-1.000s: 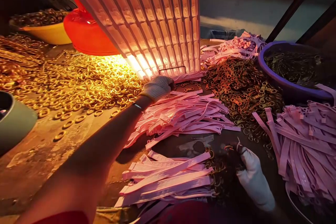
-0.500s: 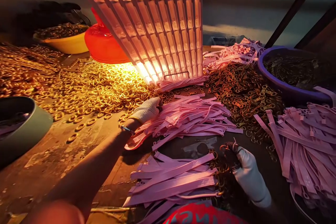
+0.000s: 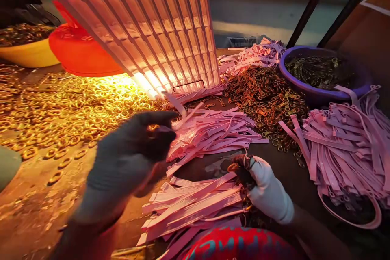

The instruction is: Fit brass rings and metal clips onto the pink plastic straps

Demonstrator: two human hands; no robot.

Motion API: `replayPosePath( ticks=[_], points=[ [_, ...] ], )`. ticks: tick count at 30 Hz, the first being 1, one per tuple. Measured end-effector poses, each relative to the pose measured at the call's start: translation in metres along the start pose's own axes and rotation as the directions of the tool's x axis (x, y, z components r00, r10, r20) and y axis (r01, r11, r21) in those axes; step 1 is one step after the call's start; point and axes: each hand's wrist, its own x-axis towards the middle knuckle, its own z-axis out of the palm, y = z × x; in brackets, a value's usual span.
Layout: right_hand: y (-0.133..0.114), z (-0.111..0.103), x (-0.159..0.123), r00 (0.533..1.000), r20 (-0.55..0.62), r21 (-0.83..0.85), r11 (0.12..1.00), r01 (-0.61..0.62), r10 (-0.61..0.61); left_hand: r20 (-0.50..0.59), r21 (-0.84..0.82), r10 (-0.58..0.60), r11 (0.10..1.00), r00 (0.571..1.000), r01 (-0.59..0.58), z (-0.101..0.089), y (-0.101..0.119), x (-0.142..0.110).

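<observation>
My left hand point(image 3: 128, 154), in a pale glove with dark fingertips, is raised over the table at centre left. Its thumb and fingers pinch a pink strap point(image 3: 177, 105), blurred, with its end sticking up past the fingertips. Beyond it lies a loose pile of pink straps point(image 3: 216, 130). My right hand point(image 3: 266, 185), in a white glove with dark fingertips, is closed on a small brass-coloured ring point(image 3: 233, 167), partly hidden by the fingers. Just left of that hand, pink straps with metal fittings point(image 3: 195, 207) lie in a stack.
Brass rings point(image 3: 76, 105) spread across the left under a red lamp shade point(image 3: 82, 55). A ribbed translucent panel point(image 3: 146, 28) stands behind. Metal clasps point(image 3: 265, 101) are heaped near a purple basin point(image 3: 319, 95). More pink straps point(image 3: 341, 142) lie at right; a yellow bowl point(image 3: 27, 55) is far left.
My left hand has come back from the strap pile toward me, lifting a pink strap. My right hand has shifted slightly left in view, still holding the ring. The camera view has turned right.
</observation>
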Motion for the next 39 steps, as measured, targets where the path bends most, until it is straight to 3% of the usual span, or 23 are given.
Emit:
replayPosePath(
  ticks=[2,4,7,10,13,17,19,22,27,31,34,36,39],
  points=[
    [-0.005,0.004,0.006,0.999,0.002,-0.003,0.999,0.040,-0.040,0.325,-0.225,-0.064,0.964,0.944,0.143,0.029,-0.006,-0.020],
    [-0.004,0.006,0.008,0.999,0.027,-0.024,0.999,0.043,-0.043,0.520,-0.287,-0.127,0.906,0.845,0.312,0.058,-0.020,-0.037],
    [0.007,0.009,0.006,0.997,0.074,-0.094,0.996,-0.005,0.012,0.670,-0.299,-0.196,0.812,0.716,0.502,0.088,-0.040,-0.059],
    [0.015,0.013,0.001,0.989,0.135,-0.149,0.988,-0.040,0.060,0.724,-0.376,-0.203,0.686,0.660,0.623,0.103,-0.051,-0.075],
    [0.018,0.016,-0.002,0.986,0.143,-0.197,0.979,-0.060,0.089,0.735,-0.406,-0.214,0.621,0.643,0.670,0.108,-0.053,-0.079],
    [0.017,0.020,-0.003,0.985,0.129,-0.225,0.971,-0.084,0.115,0.723,-0.344,-0.199,0.727,0.662,0.594,0.106,-0.049,-0.072],
    [0.019,0.022,-0.003,0.985,0.124,-0.213,0.973,-0.092,0.120,0.735,-0.366,-0.151,0.732,0.661,0.574,0.103,-0.045,-0.068],
    [0.023,0.025,-0.004,0.985,0.100,-0.179,0.976,-0.123,0.142,0.771,-0.443,-0.075,0.651,0.632,0.617,0.101,-0.040,-0.066],
    [0.025,0.024,-0.006,0.991,0.091,-0.135,0.987,-0.088,0.101,0.767,-0.471,-0.184,0.490,0.615,0.734,0.101,-0.047,-0.070],
    [0.018,0.013,-0.004,0.988,0.144,-0.173,0.985,-0.023,0.048,0.792,-0.475,-0.142,0.469,0.594,0.745,0.097,-0.057,-0.076],
    [0.010,0.004,-0.001,0.980,0.192,-0.297,0.955,-0.001,0.061,0.820,-0.468,-0.120,0.423,0.560,0.776,0.097,-0.054,-0.080],
    [0.004,0.001,0.001,0.967,0.243,-0.402,0.915,0.025,0.080,0.803,-0.473,-0.157,0.421,0.576,0.774,0.099,-0.047,-0.081],
    [-0.002,0.002,0.001,0.947,0.318,-0.549,0.825,0.137,0.054,0.739,-0.454,-0.165,0.593,0.653,0.664,0.101,-0.039,-0.080]
  ],
)
